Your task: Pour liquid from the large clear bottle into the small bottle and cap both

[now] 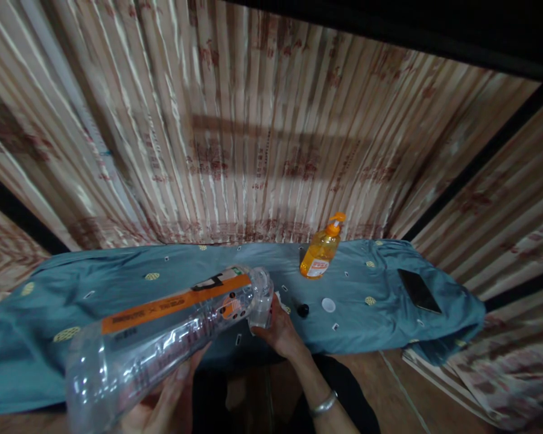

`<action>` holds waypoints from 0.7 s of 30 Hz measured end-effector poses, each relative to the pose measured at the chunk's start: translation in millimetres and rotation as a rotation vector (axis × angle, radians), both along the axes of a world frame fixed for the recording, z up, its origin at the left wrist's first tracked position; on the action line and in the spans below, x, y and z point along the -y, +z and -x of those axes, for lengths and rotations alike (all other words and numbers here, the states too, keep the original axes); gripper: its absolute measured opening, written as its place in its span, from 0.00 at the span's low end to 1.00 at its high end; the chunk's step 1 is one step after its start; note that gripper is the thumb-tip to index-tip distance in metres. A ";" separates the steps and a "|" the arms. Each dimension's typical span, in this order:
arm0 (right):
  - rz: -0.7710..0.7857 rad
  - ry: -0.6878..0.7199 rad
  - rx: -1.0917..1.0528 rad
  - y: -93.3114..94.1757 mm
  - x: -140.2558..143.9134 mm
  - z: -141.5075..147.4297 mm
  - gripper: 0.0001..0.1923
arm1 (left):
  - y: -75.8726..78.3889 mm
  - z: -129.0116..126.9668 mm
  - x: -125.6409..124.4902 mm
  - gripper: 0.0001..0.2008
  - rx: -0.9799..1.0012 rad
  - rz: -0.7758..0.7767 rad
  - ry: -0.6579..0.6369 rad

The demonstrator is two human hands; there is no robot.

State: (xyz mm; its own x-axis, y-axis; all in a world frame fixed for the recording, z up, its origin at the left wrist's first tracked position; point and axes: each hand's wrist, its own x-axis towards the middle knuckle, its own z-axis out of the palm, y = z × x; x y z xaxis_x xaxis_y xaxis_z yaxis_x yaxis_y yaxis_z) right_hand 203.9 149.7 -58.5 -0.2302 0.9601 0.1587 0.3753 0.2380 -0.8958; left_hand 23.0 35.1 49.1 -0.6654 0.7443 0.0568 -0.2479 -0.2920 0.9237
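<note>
A large clear plastic bottle (163, 337) held on its side in both hands above the near edge of a table covered by a blue cloth (72, 283).

The left hand (163, 401) cradles the bottle's base from below, fingers spread rather than clenched; the right hand (278, 328) closes around its neck. The smooth, bulky body could slip from the loose lower support and drop over the near edge. Counted: one clear bottle; one orange pump bottle (321, 253) upright near the far edge; one black cap (303, 310) and one white lid (328, 305) between the two bottles; one dark phone (419, 290) toward the right edge, where the hanging cloth could carry it off if tugged.
</note>
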 end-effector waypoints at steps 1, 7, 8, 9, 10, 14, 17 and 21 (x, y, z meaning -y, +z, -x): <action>-0.008 0.000 -0.002 -1.1 -0.2 0.0 0.49 | 0.9 -0.5 -0.2 0.29 0.030 -0.012 -0.015; -0.009 -0.013 0.017 -6.1 -1.7 -1.3 0.50 | 7.0 -4.3 -0.1 0.27 0.115 -0.033 0.012; -0.008 -0.013 0.023 -6.5 -2.0 -1.3 0.50 | 9.2 -5.4 -0.3 0.25 0.129 -0.047 0.009; -0.009 -0.014 0.028 -6.8 -2.2 -1.1 0.50 | 11.8 -6.6 -0.7 0.23 0.141 -0.063 0.003; -0.014 -0.015 0.030 -6.9 -2.3 -0.8 0.50 | 14.4 -7.8 -1.1 0.22 0.153 -0.088 -0.006; -0.066 -0.020 0.026 -6.9 -1.9 0.8 0.50 | 22.6 -10.2 -2.5 0.27 0.169 -0.105 -0.044; -0.090 -0.029 0.011 -7.7 -1.5 1.8 0.49 | 26.5 -10.6 -3.4 0.34 0.186 -0.079 -0.028; -0.070 -0.032 -0.006 -11.5 -2.0 2.6 0.50 | 30.0 -11.2 -4.5 0.40 0.198 -0.096 -0.002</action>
State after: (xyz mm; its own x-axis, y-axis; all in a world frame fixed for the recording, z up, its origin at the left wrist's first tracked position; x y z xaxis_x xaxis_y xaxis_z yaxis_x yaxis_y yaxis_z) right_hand 201.4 151.7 -70.0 -0.1986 0.9535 0.2268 0.3784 0.2881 -0.8797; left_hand 34.2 39.6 79.1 -0.6691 0.7432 -0.0039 -0.4220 -0.3755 0.8252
